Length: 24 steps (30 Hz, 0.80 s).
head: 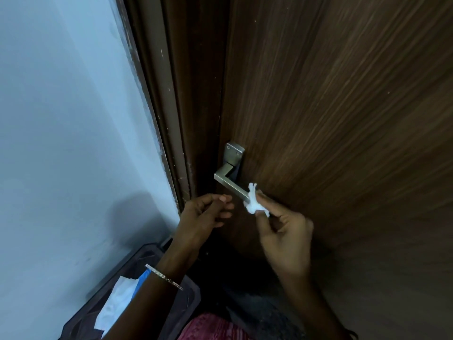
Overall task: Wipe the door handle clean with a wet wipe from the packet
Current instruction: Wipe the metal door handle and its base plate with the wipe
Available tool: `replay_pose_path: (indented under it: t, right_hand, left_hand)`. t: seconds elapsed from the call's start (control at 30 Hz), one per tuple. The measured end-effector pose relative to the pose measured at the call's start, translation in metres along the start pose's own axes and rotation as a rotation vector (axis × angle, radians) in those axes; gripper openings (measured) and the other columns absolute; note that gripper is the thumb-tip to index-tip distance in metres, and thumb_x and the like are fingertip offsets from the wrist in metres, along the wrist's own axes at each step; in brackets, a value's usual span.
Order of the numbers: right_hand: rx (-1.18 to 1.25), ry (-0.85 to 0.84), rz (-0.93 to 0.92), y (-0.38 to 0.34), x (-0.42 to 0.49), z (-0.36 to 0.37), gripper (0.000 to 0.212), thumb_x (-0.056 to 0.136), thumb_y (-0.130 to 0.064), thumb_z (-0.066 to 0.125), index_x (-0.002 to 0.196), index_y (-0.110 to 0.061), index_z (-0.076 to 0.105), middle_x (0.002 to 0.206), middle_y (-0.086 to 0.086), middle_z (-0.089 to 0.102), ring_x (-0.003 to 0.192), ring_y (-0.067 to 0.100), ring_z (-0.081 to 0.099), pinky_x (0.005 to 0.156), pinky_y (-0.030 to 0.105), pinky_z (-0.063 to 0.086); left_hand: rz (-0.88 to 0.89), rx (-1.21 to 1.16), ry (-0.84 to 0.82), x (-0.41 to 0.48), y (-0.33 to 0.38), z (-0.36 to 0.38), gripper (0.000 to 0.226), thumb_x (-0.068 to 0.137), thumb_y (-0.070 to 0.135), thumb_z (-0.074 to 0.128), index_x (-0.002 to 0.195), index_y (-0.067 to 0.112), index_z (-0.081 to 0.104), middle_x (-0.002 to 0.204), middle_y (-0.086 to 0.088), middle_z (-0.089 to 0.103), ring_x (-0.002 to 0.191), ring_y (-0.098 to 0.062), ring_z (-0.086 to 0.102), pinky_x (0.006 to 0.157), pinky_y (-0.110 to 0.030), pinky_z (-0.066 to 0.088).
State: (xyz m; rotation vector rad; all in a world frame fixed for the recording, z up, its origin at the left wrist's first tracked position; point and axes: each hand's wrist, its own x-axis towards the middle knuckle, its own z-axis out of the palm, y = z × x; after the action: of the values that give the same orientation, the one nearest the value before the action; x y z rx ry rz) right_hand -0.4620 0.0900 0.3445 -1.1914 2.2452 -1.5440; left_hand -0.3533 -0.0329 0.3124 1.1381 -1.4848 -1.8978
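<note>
A brushed-metal lever door handle (229,180) juts from the dark wooden door (343,119), with its plate (234,155) above. My right hand (282,231) pinches a crumpled white wet wipe (253,203) that touches the free end of the lever. My left hand (208,214) hovers just below and left of the handle, fingers loosely curled, holding nothing. The wipes packet (117,305), white with a blue edge, lies low at the left, partly hidden behind my left forearm.
A pale blue-grey wall (73,143) fills the left side, meeting the brown door frame (169,119). A dark case or tray (81,322) on the floor holds the packet. Pink patterned cloth (210,327) shows at the bottom.
</note>
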Motion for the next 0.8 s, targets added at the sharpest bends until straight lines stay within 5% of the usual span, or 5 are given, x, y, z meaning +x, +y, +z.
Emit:
replay_pose_path:
  t: [0.07,0.17,0.33,0.5,0.8]
  right_hand:
    - [-0.244,0.017,-0.205,-0.004,-0.006,0.016,0.041,0.081,0.010,0.068,0.118,-0.009,0.071,0.122,0.005,0.070,0.120,0.018,0.063,0.104,0.029,0.048]
    - [-0.550,-0.024,-0.323,-0.004,-0.002,0.037,0.045,0.076,0.009,0.074,0.119,-0.005,0.069,0.127,0.015,0.066,0.123,0.027,0.060,0.106,0.049,0.045]
    - [-0.753,-0.095,-0.428,-0.015,0.025,0.060,0.041,0.079,-0.005,0.062,0.120,-0.005,0.068,0.125,0.015,0.068,0.118,0.025,0.064,0.105,0.039,0.044]
    - [-0.792,-0.180,-0.452,-0.029,0.041,0.078,0.054,0.086,-0.015,0.029,0.119,-0.004,0.069,0.127,0.017,0.066,0.123,0.027,0.060,0.101,0.038,0.052]
    - [-0.690,-0.103,-0.540,0.005,0.011,0.024,0.038,0.090,-0.007,0.048,0.123,-0.009,0.068,0.133,0.008,0.063,0.125,0.020,0.059,0.102,0.033,0.051]
  left_hand:
    - [0.007,-0.012,0.012,-0.001,-0.001,0.000,0.019,0.096,0.024,0.056,0.098,0.023,0.075,0.092,-0.002,0.078,0.085,-0.017,0.072,0.075,-0.030,0.055]
    - [0.023,-0.034,0.064,-0.002,-0.002,-0.004,0.019,0.095,0.017,0.057,0.099,0.021,0.075,0.089,-0.004,0.078,0.082,-0.018,0.071,0.070,-0.026,0.055]
    - [0.042,-0.084,0.157,-0.002,-0.004,-0.014,0.021,0.094,0.008,0.056,0.092,0.014,0.075,0.089,-0.014,0.075,0.087,-0.034,0.069,0.086,-0.049,0.054]
    - [0.059,-0.079,0.194,-0.006,-0.004,-0.016,0.032,0.095,0.006,0.054,0.083,0.023,0.078,0.077,-0.003,0.077,0.073,-0.019,0.071,0.078,-0.043,0.056]
    - [0.023,-0.061,0.198,-0.009,-0.001,-0.013,0.020,0.095,0.014,0.057,0.094,0.023,0.075,0.085,-0.001,0.078,0.077,-0.013,0.071,0.069,-0.030,0.052]
